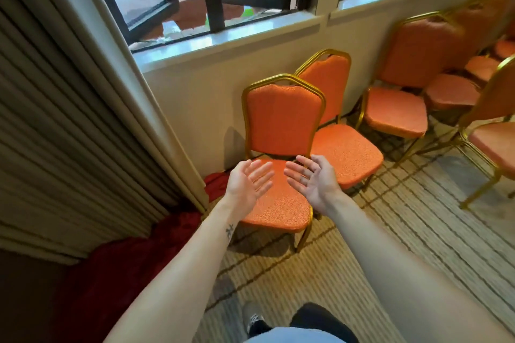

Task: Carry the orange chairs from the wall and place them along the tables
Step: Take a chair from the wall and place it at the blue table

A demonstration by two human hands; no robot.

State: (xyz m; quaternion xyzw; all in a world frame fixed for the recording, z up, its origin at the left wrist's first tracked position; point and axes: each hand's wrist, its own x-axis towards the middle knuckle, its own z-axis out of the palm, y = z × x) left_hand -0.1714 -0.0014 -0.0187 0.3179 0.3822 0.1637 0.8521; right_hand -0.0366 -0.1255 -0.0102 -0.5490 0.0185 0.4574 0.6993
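Observation:
An orange chair with a gold frame (282, 120) stands nearest to me, its back to the wall under the window. Both my arms stretch out over its seat. My left hand (249, 179) and my right hand (312, 179) hover palms up with straight, spread fingers, holding nothing and apart from the chair. A second orange chair (345, 156) stands just behind and right of the first, partly overlapped by its backrest. More orange chairs (395, 111) line the wall to the right.
A folding partition wall (69, 120) closes the left side, with red cloth (133, 253) bunched at its foot. Another orange chair (496, 145) stands at the right edge, off the wall. Striped carpet (306, 273) lies in front of me, by my shoe (252, 317).

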